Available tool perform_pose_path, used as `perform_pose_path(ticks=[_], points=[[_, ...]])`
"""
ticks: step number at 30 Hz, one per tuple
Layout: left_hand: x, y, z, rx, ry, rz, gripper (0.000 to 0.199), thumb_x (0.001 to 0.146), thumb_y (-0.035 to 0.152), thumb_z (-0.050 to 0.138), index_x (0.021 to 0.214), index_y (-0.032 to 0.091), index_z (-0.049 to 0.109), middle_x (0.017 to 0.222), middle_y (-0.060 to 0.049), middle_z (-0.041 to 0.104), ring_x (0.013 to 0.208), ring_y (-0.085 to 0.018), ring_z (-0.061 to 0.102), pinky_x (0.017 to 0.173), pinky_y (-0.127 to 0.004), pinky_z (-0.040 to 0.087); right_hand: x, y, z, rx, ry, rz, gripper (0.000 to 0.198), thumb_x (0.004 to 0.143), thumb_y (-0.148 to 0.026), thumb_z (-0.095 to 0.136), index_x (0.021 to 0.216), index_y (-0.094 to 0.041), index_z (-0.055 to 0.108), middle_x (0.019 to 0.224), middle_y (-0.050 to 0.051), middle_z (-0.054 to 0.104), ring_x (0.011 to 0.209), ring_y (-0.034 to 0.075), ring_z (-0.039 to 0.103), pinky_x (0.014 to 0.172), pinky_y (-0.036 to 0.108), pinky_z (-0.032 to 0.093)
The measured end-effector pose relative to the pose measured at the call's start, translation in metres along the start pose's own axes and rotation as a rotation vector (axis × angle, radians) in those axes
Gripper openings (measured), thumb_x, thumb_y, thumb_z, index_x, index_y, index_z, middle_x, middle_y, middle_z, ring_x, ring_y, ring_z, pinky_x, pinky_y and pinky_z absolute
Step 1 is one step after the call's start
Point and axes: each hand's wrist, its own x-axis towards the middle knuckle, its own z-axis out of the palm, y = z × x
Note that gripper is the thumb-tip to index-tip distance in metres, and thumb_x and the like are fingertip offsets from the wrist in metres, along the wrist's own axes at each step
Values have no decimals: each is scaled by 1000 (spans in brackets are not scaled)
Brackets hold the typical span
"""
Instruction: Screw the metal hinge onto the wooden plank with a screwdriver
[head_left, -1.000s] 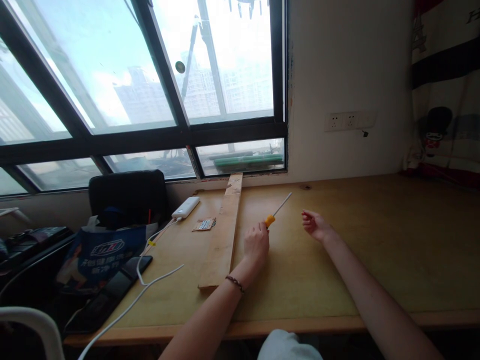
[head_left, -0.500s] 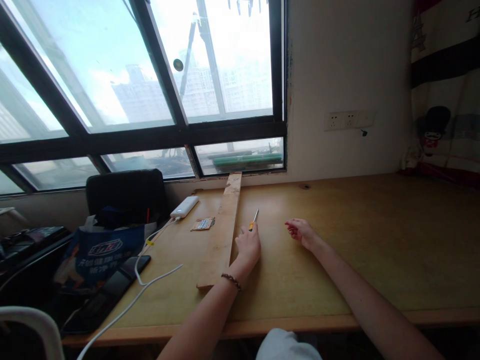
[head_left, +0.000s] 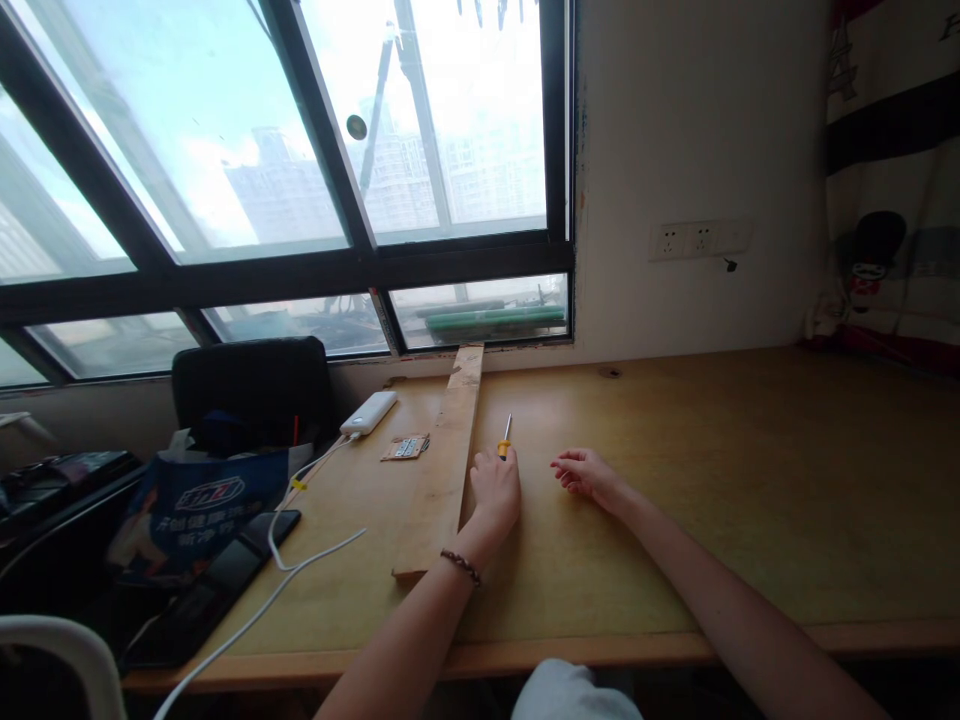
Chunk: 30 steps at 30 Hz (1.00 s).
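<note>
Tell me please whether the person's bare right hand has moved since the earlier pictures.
Yes. The bare right hand has moved left, closer to the long, flat, light-brown wooden plank.

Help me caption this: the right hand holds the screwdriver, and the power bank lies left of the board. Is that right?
Not quite: the head view shows the left hand holding the screwdriver. The power bank does lie left of the board.
</note>
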Motion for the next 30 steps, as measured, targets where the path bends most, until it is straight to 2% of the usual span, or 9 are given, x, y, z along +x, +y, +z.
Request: perform_pose_path(ticks=[5,10,13,20,25,30], points=[[-2,-1,-8,-32,-115,3,29,81,12,34,99,17,56,98,-14,50,87,-23,47,65,-31,41,-1,0,1,-16,-11,6,15,66,-25,67,71,-14,58,60,0,58,46,5,51,40,13,38],[-1,-8,-13,-83,-173,105,31,80,7,31,98,13,56,97,-16,51,86,-21,48,67,-30,39,-3,0,5,-35,-7,8,16,66,-26,67,72,-14,58,59,0,58,45,5,51,40,14,38],[1,-11,-11,-105,-173,134,35,81,5,27,99,12,56,93,-15,53,83,-21,49,68,-30,38,-6,-2,8,-51,-19,10,18,66,-27,68,72,-13,59,59,0,58,45,5,51,40,14,38],[11,-14,3,-76,-82,72,33,83,8,29,105,9,54,91,-16,55,83,-20,51,71,-29,38,-3,3,7,-61,-35,16,20,64,-28,69,73,-13,59,59,1,59,46,5,51,40,14,38],[20,-21,5,-79,-103,65,31,83,11,34,106,6,53,91,-16,56,83,-19,54,74,-29,41,-1,7,5,-79,-36,9,19,66,-29,67,73,-13,59,61,2,59,47,5,52,41,14,39],[23,-26,3,-108,-122,-5,30,83,13,36,108,8,52,96,-15,55,82,-16,57,68,-24,43,-3,4,7,-91,-32,22,19,66,-28,68,72,-13,59,61,2,59,47,5,51,40,13,39]])
